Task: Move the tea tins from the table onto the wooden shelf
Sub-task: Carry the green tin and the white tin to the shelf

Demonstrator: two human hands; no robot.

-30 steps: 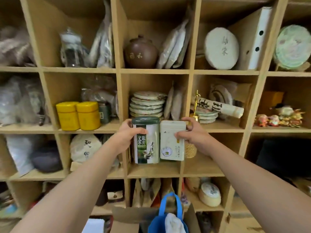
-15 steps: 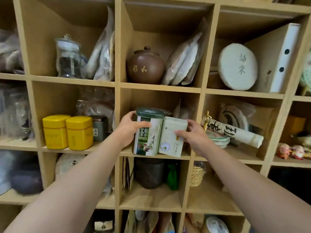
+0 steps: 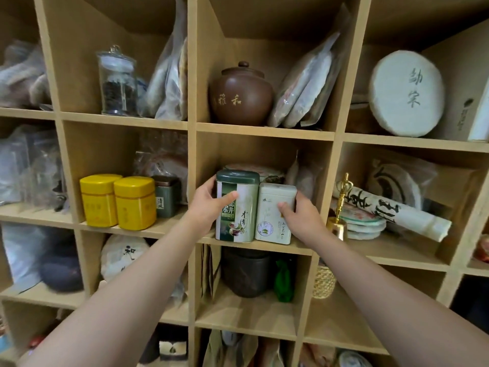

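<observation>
At centre frame the green tin (image 3: 236, 206) and the white tin (image 3: 275, 213) are set on the wooden shelf (image 3: 301, 250) edge, each gripped by the left hand (image 3: 207, 205) and right hand (image 3: 299, 215); only release is judged left.

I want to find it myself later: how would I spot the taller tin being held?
On the wooden shelf, find the compartment under the brown clay jar. Two tins stand there; the left hand holds the green tin, taller and dark-lidded, unlike the cream tin.
</observation>
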